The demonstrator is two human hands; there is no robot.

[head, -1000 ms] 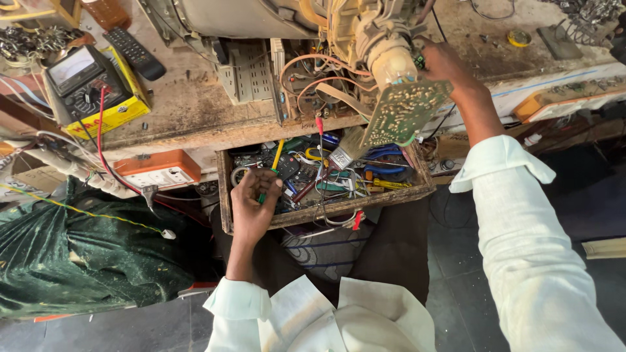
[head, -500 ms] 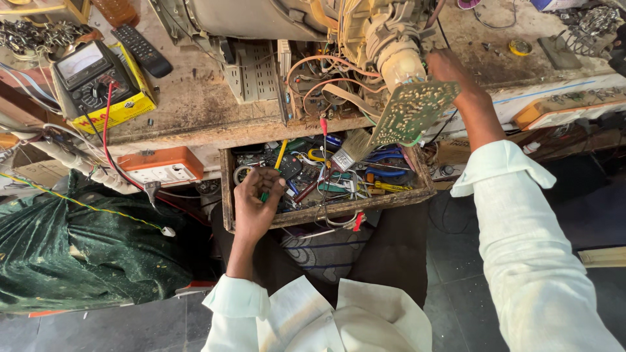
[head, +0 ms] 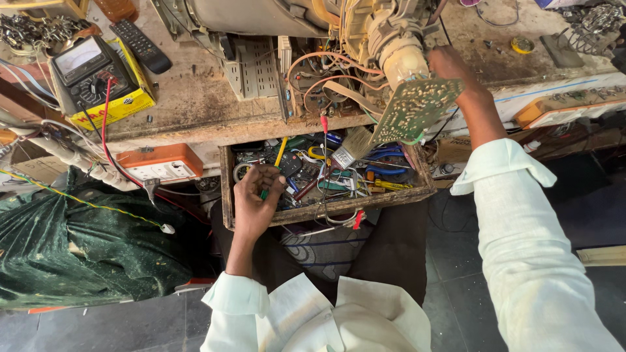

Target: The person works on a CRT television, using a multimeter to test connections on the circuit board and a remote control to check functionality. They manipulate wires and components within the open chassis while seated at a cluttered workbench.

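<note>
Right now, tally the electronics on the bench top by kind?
Multimeter: 1
Remote control: 1
Circuit board at the right hand: 1
Orange power strip: 1
Total: 4

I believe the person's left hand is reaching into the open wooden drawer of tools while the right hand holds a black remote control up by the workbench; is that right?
Not quite. The head view shows the right hand at the green perforated circuit board, not a remote control. The black remote control lies untouched on the workbench. The left hand does reach into the open wooden drawer of tools.
</note>
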